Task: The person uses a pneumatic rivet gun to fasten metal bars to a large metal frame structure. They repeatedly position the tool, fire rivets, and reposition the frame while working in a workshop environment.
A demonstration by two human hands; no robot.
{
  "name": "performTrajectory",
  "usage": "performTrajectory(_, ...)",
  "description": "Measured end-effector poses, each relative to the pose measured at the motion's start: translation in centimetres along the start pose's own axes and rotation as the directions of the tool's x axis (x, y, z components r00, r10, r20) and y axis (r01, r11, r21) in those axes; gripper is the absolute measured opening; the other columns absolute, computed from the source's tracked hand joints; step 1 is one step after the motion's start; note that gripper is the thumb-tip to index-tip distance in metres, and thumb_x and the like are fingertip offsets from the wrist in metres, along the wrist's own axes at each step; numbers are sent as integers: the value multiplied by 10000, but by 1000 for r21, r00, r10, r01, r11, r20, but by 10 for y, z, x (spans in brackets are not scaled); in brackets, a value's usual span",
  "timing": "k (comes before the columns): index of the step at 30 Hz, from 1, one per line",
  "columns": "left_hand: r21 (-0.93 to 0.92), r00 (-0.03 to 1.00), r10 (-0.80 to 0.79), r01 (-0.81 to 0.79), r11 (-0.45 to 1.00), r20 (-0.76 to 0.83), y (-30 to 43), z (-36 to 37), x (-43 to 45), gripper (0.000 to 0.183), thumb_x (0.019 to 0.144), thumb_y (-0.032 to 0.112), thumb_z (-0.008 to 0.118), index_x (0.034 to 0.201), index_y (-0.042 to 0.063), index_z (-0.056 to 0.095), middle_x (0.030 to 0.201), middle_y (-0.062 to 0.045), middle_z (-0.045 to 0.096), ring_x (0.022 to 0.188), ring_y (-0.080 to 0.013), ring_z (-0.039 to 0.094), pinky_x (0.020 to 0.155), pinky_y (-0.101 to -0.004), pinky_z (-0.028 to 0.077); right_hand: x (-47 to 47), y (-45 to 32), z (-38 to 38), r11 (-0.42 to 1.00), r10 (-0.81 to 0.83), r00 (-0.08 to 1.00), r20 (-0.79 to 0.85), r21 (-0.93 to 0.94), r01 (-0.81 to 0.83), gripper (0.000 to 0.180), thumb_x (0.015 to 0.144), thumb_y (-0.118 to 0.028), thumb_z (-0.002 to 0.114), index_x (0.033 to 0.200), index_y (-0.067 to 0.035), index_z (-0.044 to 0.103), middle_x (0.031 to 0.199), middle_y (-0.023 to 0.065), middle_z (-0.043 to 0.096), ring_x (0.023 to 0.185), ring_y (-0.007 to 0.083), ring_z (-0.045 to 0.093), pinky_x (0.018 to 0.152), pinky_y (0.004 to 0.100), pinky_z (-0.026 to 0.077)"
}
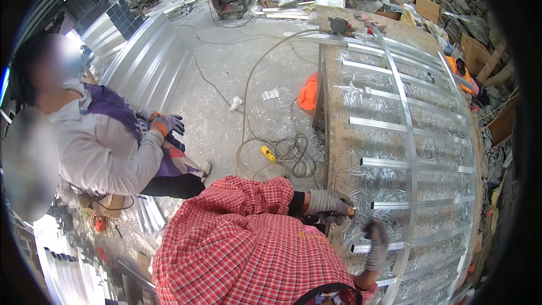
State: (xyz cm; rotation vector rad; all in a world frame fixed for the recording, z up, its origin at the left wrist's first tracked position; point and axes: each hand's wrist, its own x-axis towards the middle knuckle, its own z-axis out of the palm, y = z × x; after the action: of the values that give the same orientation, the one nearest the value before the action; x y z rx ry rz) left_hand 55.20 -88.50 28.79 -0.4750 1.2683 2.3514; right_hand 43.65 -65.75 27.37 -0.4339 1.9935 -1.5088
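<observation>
My left hand (338, 208), in a grey glove with bare fingertips showing, is at the near edge of the wooden workbench (338, 152); its fingers are bent together around something small that I cannot make out. My right hand (374, 233), in a dark, worn glove, hovers blurred over the bench beside the end of a metal bar (377, 247); whether it holds anything is unclear. Across the bench lies a metal frame: a long rail (410, 152) crosses several square bars (383, 162) with dark end caps. Many thin metal rods or nails (377, 182) are scattered beneath it.
A person (110, 135) in grey-and-orange gloves sits or stands at the left. Coiled cable (296, 156) with a yellow device (268, 153) lies on the floor. An orange cloth or bag (308, 92) is beside the bench. Power tools (340, 25) rest at its far end.
</observation>
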Motion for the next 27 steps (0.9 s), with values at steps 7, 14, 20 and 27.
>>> performTrajectory(7,-53,997,66,-64,997,48,-7,1,0,318,809,397,649,913,101,597,668,23,556,518,-65,470,426,-194,337,4,10,75,931,-214,974,-68,286,225,280,824,-139,644,1070,-10,617,1022,85,621,932,164,568,839,299,455)
performTrajectory(14,-4,996,46,-46,999,71,6,6,7,329,836,398,601,887,73,598,549,0,486,405,-76,388,360,-225,258,1,-21,75,896,-157,966,-207,382,227,172,850,-145,601,935,5,611,860,49,590,781,140,553,710,264,455)
performTrajectory(20,129,990,135,-139,982,37,-15,-17,19,311,883,330,534,911,26,592,517,-2,457,400,-73,367,374,-209,246,8,-35,48,941,-87,926,-368,274,198,253,932,-270,460,938,-25,525,685,36,530,592,101,493,543,225,395)
performTrajectory(27,-209,998,-54,46,977,-31,-18,-42,39,270,871,247,567,1019,21,556,717,-38,567,442,-88,420,391,-198,304,43,31,-72,946,-12,700,-714,218,239,161,861,-168,607,921,-20,595,622,4,542,518,67,453,460,214,356)
